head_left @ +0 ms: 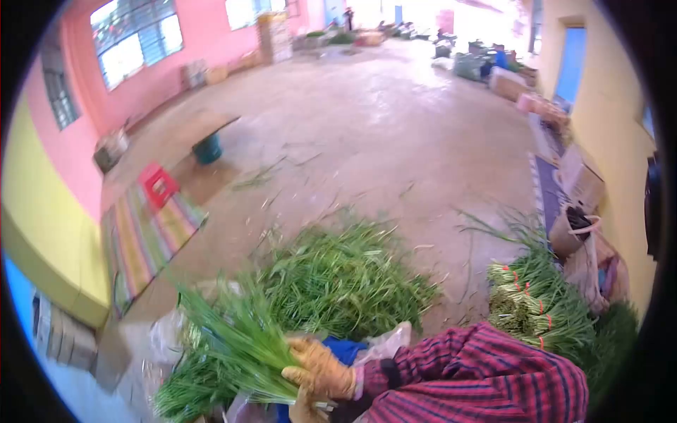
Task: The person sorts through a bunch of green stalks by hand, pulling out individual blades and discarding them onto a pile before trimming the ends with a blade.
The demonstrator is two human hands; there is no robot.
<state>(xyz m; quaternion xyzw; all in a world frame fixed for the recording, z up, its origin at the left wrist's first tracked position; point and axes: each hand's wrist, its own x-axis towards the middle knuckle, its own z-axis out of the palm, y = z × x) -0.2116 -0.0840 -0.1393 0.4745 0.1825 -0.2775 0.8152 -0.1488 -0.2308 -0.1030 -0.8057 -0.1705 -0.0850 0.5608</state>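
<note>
Both my hands wear orange-yellow gloves. My right hand (323, 368) is closed around a loose bunch of green onions (243, 338), whose long leaves fan out to the upper left. Just below, at the bottom edge, my left hand (305, 409) is partly cut off by the frame; it lies against the pale stem ends, its fingers mostly hidden. Beneath the bunch lies a pile of thin green leaves (190, 391). A larger heap of loose greens (338, 282) spreads on the floor in front of me. Blue cloth (344, 348) and clear plastic show beside my right hand.
At right, banded bundles of green onions (529, 310) are stacked, with bags (575, 233) behind them along the wall. On the left lie a striped mat (151, 240) and a red stool (159, 185). Farther back, a board rests on a green bucket (208, 149).
</note>
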